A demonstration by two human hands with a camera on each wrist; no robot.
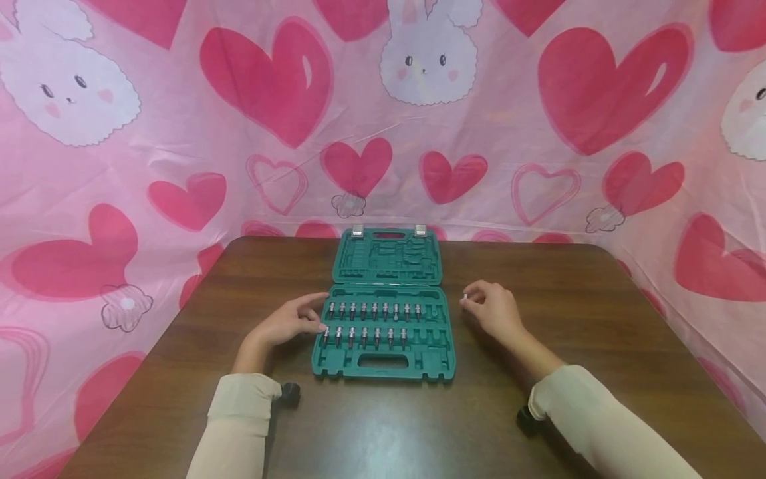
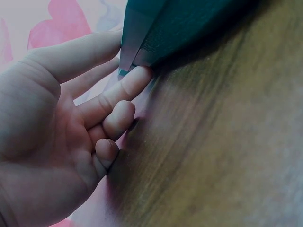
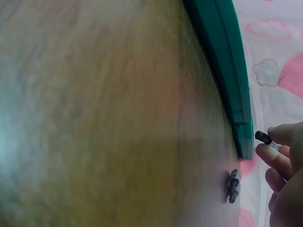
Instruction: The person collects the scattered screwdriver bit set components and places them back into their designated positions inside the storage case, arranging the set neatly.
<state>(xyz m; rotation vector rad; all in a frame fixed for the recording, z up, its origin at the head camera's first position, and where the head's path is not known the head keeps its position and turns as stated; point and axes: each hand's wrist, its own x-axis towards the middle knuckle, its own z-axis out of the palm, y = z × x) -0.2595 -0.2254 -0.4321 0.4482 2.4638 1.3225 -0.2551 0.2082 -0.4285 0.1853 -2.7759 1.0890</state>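
A green tool case (image 1: 383, 361) lies unfolded on the table, its lid (image 1: 387, 274) leaning back. Two rows of silver-and-dark bit sockets (image 1: 364, 337) sit in its slots; the right end of the front row has bare slots. My left hand (image 1: 281, 324) rests against the case's left edge, thumb and forefinger spread along it, the other fingers loosely bent below. To the right of the case, my right hand (image 1: 495, 313) pinches a small bit socket (image 3: 267, 139) between thumb and fingertips, above the table. Another bit socket (image 3: 234, 186) lies on the wood near that hand.
The brown wooden table (image 1: 383, 432) carries the case near its far side. A pink curtain (image 1: 526, 133) with hearts and rabbits hangs behind and at both sides. Dark wrist cameras (image 1: 290, 395) stick out at the cuffs.
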